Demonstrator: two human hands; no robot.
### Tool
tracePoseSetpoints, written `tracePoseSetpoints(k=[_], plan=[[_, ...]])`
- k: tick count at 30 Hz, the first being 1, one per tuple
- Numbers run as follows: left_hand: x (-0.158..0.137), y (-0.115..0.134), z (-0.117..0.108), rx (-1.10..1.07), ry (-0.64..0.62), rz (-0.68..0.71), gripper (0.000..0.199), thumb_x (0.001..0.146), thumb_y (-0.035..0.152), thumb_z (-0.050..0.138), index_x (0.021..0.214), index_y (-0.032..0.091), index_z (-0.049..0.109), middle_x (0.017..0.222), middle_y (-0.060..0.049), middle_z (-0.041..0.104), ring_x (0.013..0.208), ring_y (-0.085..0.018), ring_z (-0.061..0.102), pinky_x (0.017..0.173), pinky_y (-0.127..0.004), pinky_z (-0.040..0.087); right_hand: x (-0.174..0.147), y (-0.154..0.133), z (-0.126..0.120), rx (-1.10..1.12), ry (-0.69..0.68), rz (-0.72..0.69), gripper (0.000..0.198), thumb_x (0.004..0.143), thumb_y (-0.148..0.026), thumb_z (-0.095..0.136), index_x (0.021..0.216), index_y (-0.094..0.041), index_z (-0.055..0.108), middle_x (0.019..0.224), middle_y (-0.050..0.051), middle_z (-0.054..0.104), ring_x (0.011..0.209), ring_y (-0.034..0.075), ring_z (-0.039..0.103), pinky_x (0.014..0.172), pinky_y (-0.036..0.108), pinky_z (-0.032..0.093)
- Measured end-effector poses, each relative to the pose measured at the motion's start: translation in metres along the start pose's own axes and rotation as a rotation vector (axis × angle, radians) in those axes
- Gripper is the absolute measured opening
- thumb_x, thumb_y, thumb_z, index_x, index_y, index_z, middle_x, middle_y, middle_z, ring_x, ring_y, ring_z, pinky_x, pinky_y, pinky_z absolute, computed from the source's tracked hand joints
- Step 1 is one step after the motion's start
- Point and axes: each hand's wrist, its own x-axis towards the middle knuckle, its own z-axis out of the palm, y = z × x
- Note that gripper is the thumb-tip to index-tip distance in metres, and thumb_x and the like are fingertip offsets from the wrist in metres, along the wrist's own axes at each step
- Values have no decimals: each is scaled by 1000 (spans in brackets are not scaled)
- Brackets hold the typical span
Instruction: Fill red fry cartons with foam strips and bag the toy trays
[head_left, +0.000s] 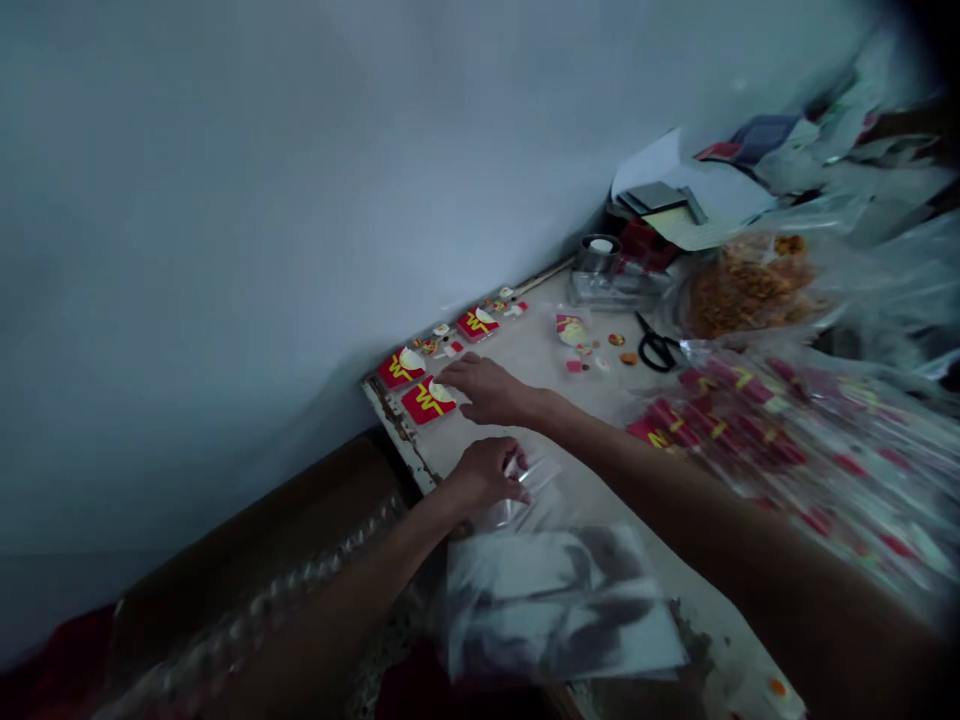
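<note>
My left hand (491,472) is closed on a clear plastic bag (529,490), held over the table's near edge. Just beyond it, my right hand (491,388) reaches to the left with its fingers extended and thumb apart. Its fingertips are at the right edge of a small red fries box (427,402) with a yellow zigzag letter; whether they touch it I cannot tell. Behind lie a second red fries box (400,368) and a third red fries box (478,323), with tiny coloured pieces between them.
Filled clear bags with red boxes (720,410) cover the table's right side. Black scissors (656,345), a bag of orange-brown pieces (754,285) and a tape roll (598,253) stand farther back. Blurred clear bags (555,600) lie at the near edge. A wall (337,180) borders the table.
</note>
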Motion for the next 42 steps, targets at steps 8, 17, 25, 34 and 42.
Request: tracePoseSetpoints(k=[8,17,25,34,42], plan=[[-84,-43,-48,-491,86,-183,31,84,45,63,91,18,77,81,-3,70,73,-16,58,63,-25,40,54,14,17,-290,-280,-175,92,65,-40,88,146,-24,47,132,14,57,117,35,50,100,47,36],[-127,-81,-45,-923,346,-445,39,68,52,81,75,16,69,61,2,58,52,-10,48,50,-22,34,10,6,38,-393,-177,-185,63,90,-58,63,144,-29,52,134,15,57,120,33,51,100,45,34],[-126,-90,-78,-737,475,-346,44,73,58,74,91,17,74,71,0,66,59,-12,54,56,-23,38,1,17,48,-334,-150,-62,66,85,-65,65,145,-40,51,157,15,35,140,45,31,103,58,28],[-105,-80,-95,-640,550,-384,31,56,40,87,66,18,68,64,2,65,59,-11,53,59,-23,39,-8,21,26,-126,-109,95,73,73,-45,83,141,-37,58,118,12,53,106,31,50,91,42,42],[-95,-55,-85,-351,481,-285,35,58,45,86,70,17,69,69,2,67,63,-13,56,62,-24,41,-88,-15,-48,-265,229,179,72,72,-42,85,140,-41,58,132,12,44,114,36,45,96,52,40]])
